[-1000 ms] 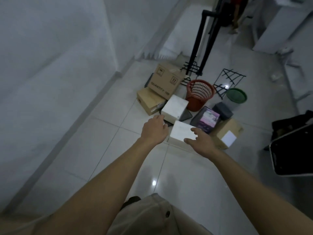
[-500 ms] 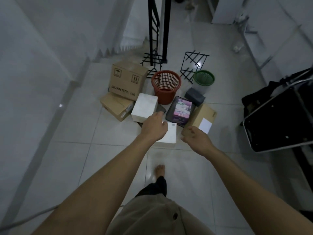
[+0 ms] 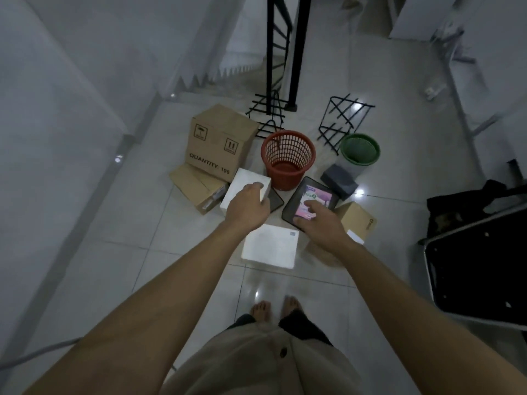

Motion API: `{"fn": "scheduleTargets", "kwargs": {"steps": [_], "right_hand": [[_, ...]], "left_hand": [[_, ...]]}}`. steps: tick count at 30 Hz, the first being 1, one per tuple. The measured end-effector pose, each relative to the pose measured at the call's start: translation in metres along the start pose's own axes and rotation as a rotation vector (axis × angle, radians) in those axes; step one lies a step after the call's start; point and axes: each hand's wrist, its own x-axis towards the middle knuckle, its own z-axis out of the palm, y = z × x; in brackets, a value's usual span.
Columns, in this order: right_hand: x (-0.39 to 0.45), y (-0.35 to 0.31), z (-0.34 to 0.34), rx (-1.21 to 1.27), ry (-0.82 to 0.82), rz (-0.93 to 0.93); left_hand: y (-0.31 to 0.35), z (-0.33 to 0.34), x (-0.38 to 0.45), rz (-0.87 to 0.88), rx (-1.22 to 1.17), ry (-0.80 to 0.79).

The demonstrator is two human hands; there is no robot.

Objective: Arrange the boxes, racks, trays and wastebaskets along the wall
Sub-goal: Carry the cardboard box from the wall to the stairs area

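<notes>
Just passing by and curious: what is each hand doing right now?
Left hand: reaching onto the white box; grip cannot be told.
Right hand: open, over the black tray, holding nothing.

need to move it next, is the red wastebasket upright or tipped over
Upright. The red wastebasket stands on its base on the floor, rim facing up.
</notes>
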Motion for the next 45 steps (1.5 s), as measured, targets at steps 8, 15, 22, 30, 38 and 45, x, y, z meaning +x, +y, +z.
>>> {"fn": "scheduleTargets", "kwargs": {"steps": [8, 15, 22, 30, 38, 45], "right_hand": [[0.08, -0.059, 0.011, -0.044, -0.172, -0.125], [0.137, -0.12, 0.064, -0.055, -0.283, -0.137], [0.192, -0.193, 0.132, 0.058, -0.212, -0.024], [0.24, -0.277, 0.182, 0.105, -0.14, 0.037], [0.321, -0.313, 0.179, 0.118, -0.11, 0.099], [0.439, -0.292, 0.173, 0.184, -0.055, 0.193]], "left_hand": [[-0.033, -0.044, 0.046, -0.165, -0.051, 0.124], [-0.103, -0.094, 0.083, -0.234, -0.047, 0.17], [-0.187, -0.156, 0.155, -0.224, -0.071, 0.116], [-0.249, -0.213, 0.237, -0.147, -0.091, -0.018], [-0.251, -0.222, 0.34, -0.095, -0.057, -0.093], [-0.253, -0.203, 0.453, -0.092, -0.032, -0.113]]}}
